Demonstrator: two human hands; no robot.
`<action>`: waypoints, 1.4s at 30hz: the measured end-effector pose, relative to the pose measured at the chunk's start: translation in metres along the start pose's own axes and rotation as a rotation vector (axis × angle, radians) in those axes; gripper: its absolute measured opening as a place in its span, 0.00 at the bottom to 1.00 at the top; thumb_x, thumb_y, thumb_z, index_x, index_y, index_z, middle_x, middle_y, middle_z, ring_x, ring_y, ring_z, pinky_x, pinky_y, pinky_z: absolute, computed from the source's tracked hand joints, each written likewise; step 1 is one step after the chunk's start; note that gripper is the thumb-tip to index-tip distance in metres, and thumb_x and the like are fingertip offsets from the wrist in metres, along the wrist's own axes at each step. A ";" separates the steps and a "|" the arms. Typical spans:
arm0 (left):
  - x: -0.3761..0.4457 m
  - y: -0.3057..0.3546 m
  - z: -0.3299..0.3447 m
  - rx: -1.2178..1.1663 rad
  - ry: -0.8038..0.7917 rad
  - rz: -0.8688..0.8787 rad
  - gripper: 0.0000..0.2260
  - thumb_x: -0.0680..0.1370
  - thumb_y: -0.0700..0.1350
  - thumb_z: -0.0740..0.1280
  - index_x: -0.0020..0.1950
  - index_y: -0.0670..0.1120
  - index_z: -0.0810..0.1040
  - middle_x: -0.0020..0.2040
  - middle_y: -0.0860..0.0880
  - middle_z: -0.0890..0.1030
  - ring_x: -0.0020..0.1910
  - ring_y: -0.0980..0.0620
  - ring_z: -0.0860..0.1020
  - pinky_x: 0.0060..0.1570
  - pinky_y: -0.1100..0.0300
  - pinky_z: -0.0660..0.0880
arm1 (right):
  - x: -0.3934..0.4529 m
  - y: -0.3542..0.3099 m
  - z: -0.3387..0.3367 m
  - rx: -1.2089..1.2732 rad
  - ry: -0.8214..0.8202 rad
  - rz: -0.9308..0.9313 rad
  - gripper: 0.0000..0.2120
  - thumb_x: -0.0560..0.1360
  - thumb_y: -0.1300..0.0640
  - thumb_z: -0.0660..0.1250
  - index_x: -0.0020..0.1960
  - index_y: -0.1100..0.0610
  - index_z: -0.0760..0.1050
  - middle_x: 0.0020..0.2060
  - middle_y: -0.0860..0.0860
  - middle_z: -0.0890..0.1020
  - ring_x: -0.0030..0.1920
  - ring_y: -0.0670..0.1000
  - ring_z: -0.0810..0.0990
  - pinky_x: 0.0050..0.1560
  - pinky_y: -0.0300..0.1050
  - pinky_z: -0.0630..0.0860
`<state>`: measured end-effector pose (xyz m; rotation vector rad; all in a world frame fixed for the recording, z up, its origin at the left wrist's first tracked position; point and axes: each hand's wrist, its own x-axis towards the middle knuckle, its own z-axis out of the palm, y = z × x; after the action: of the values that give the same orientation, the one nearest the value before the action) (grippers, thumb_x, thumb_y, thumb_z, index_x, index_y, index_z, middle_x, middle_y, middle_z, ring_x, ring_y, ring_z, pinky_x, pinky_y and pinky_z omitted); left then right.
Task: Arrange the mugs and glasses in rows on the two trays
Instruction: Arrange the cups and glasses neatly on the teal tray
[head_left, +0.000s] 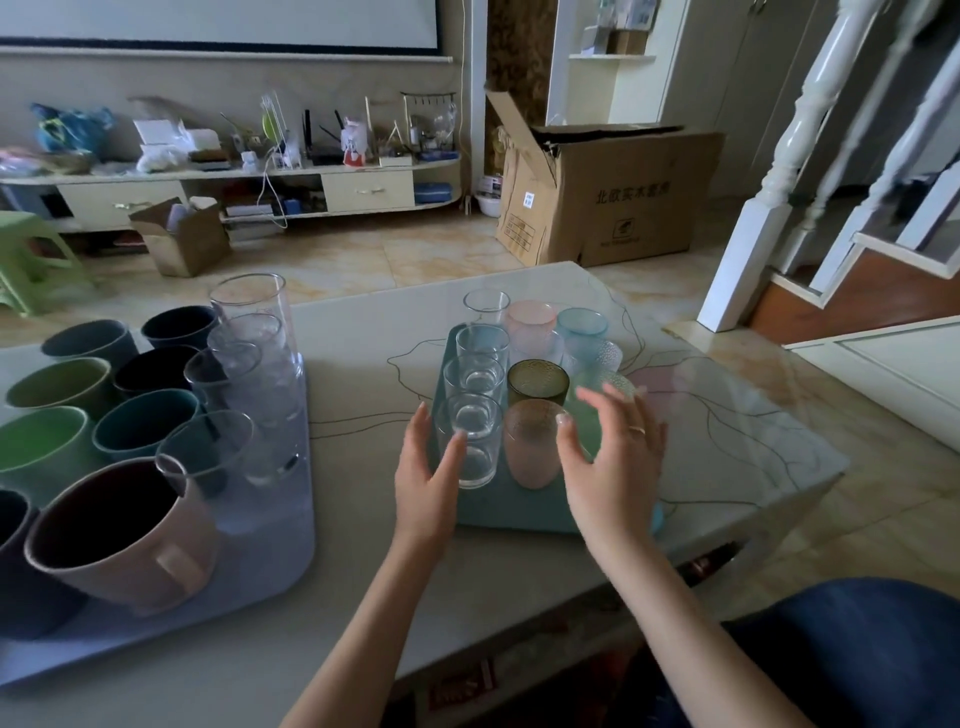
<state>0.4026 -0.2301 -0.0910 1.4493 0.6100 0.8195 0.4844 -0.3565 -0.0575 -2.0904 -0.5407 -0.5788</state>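
The teal tray (519, 512) sits at the middle of the worktop (363, 597) and carries three rows of glasses running away from the person. The row on its left side is clear tumblers, and the nearest clear glass (470, 441) stands at the tray's near-left corner. Just beside it to the right is the amber-pink glass (530, 444), with a dark olive glass (537, 382) behind that. Pale pink and blue textured glasses fill the far end of the tray, and a green glass (589, 415) stands partly hidden behind the right hand.

The left hand (426, 483) has its fingers straight, fingertips touching or almost touching the clear glass; its grip is slack, holding nothing. The right hand (608, 457) hovers spread over the tray's near-right part, fingers relaxed and empty.

To the left of the teal tray, well apart, the lavender tray (270, 561) holds rows of mugs and tall clear glasses, a pink mug (124, 540) nearest.

By the look of it the sorting is nearly complete, and the step in hand is squaring up the front row. The next move probably calls for small nudges with both hands, light enough not to knock neighbouring glasses together.
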 end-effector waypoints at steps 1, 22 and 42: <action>0.000 -0.001 -0.002 0.026 -0.051 0.004 0.29 0.76 0.45 0.68 0.74 0.47 0.60 0.71 0.51 0.67 0.69 0.57 0.66 0.69 0.58 0.64 | 0.006 0.001 -0.003 -0.060 -0.080 -0.079 0.17 0.72 0.45 0.60 0.55 0.52 0.79 0.60 0.50 0.79 0.69 0.56 0.69 0.72 0.60 0.54; 0.006 -0.017 0.018 1.160 -0.087 0.882 0.15 0.75 0.53 0.62 0.58 0.50 0.76 0.69 0.45 0.72 0.73 0.47 0.61 0.70 0.34 0.51 | 0.078 0.064 -0.039 -0.300 -0.775 0.061 0.11 0.74 0.52 0.66 0.53 0.53 0.67 0.31 0.45 0.69 0.30 0.48 0.70 0.32 0.44 0.65; 0.006 -0.008 0.014 1.167 -0.224 0.882 0.06 0.77 0.54 0.60 0.47 0.53 0.73 0.67 0.48 0.74 0.72 0.48 0.65 0.69 0.30 0.49 | 0.075 0.066 -0.039 -0.256 -0.684 0.077 0.05 0.76 0.54 0.63 0.50 0.52 0.71 0.30 0.49 0.75 0.30 0.51 0.74 0.31 0.44 0.67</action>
<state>0.4184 -0.2338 -0.0970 2.9519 0.2135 0.9720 0.5738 -0.4112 -0.0360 -2.5337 -0.7905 0.1454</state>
